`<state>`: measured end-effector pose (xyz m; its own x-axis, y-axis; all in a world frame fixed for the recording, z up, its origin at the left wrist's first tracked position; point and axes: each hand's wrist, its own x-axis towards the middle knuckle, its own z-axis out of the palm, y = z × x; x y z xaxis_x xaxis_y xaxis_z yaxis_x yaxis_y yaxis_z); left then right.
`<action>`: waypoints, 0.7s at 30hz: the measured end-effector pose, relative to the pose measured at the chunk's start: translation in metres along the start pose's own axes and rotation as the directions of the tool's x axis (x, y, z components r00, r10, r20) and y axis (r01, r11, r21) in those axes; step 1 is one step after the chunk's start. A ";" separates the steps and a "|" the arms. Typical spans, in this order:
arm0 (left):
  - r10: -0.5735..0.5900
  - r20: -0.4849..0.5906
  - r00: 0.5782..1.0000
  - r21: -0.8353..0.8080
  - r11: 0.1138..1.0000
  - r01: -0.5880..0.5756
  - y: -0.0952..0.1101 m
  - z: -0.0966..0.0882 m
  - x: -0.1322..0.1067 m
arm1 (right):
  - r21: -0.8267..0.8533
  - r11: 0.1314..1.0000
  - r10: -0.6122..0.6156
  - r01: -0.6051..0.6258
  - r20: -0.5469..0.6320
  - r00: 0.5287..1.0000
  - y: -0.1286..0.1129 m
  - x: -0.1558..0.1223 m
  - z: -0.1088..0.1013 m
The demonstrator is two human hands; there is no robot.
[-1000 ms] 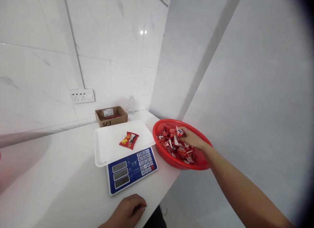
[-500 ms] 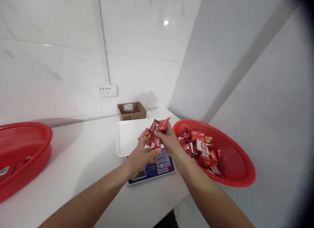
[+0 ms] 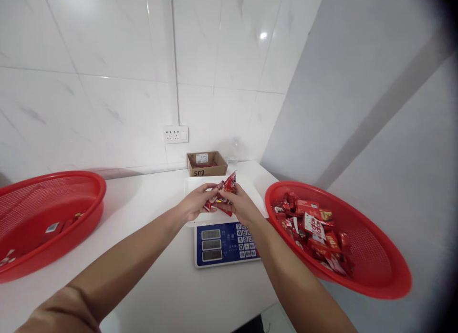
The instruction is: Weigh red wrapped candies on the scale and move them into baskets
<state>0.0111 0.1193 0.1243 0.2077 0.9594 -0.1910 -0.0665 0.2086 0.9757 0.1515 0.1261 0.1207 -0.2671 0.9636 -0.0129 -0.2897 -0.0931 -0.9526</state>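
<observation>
Several red snack packets (image 3: 225, 194) are bunched between my two hands, above the white pan (image 3: 191, 185) of a digital scale. My left hand (image 3: 200, 202) is closed on the packets from the left, thumb on top. From the right, my right hand (image 3: 241, 204) grips the same bunch, and one packet sticks up beyond its fingers. Below the hands shows the scale's blue panel (image 3: 222, 242), with small display windows and number keys; my right forearm hides part of the keys. Fingers cover much of the packets' printing.
To the right, a red plastic basket (image 3: 379, 247) holds many red packets (image 3: 315, 223). Another red basket (image 3: 89, 194) at the left has a few packets inside. Behind the scale stands a cardboard box (image 3: 211, 171), with a socket (image 3: 176, 134) on the wall above.
My left hand has closed in on the packets, and both hands now hold the bunch together over the pan. The view has shifted left, so both baskets appear further right.
</observation>
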 end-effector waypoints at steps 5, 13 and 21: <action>0.052 -0.075 0.996 0.196 0.980 -0.037 0.005 -0.003 0.008 | -0.067 0.998 -0.007 0.003 -0.055 0.998 -0.004 -0.002 -0.007; 0.203 -0.113 0.973 0.567 0.817 -0.104 0.002 -0.014 0.012 | -0.599 0.796 -0.264 0.088 -0.212 0.941 0.000 -0.007 -0.047; 0.289 -0.073 0.955 0.738 0.659 -0.143 -0.003 -0.027 0.017 | -0.984 0.176 -0.329 -0.006 -0.065 0.942 0.015 -0.027 -0.074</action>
<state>-0.0113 0.1396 0.1151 0.1081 0.9899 0.0919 0.6467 -0.1402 0.7497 0.2223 0.1170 0.0846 -0.0971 0.9547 0.2812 0.8551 0.2246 -0.4672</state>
